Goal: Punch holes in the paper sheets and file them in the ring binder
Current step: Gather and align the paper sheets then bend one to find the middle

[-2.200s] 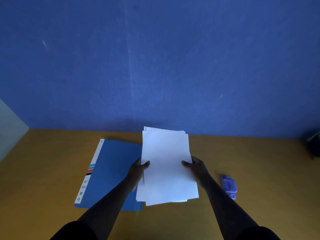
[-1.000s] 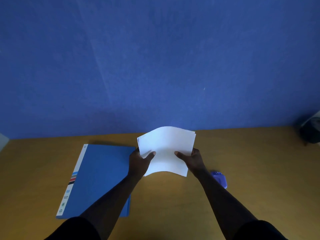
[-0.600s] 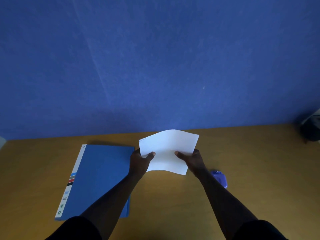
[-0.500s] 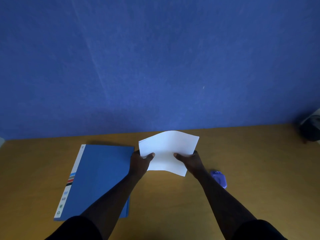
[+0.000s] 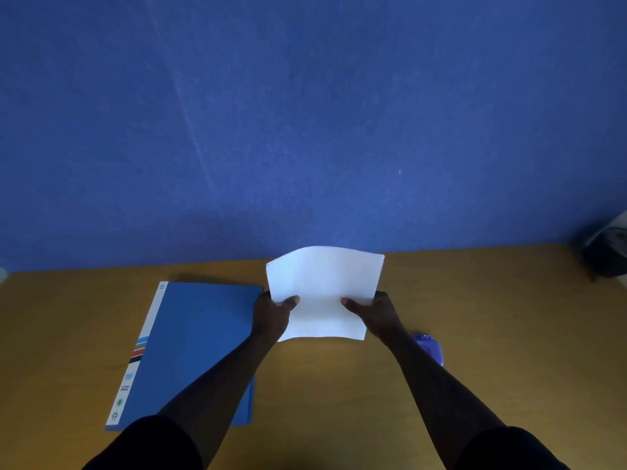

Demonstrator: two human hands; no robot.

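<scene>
A stack of white paper sheets (image 5: 322, 286) stands nearly upright over the middle of the wooden table (image 5: 492, 334), bowed along its top edge. My left hand (image 5: 273, 315) grips its left side with the thumb on the front. My right hand (image 5: 375, 312) grips its right side the same way. The closed blue ring binder (image 5: 193, 347) lies flat to the left, partly under my left forearm. A small purple hole punch (image 5: 430, 347) sits on the table to the right, half hidden behind my right forearm.
A blue wall (image 5: 305, 130) rises straight behind the table's far edge. A dark object (image 5: 607, 256) sits at the far right corner of the table.
The stack was lifted from lying tilted toward me to standing nearly upright, its lower edge held toward the table, between both hands. In the last half second it has barely moved.
</scene>
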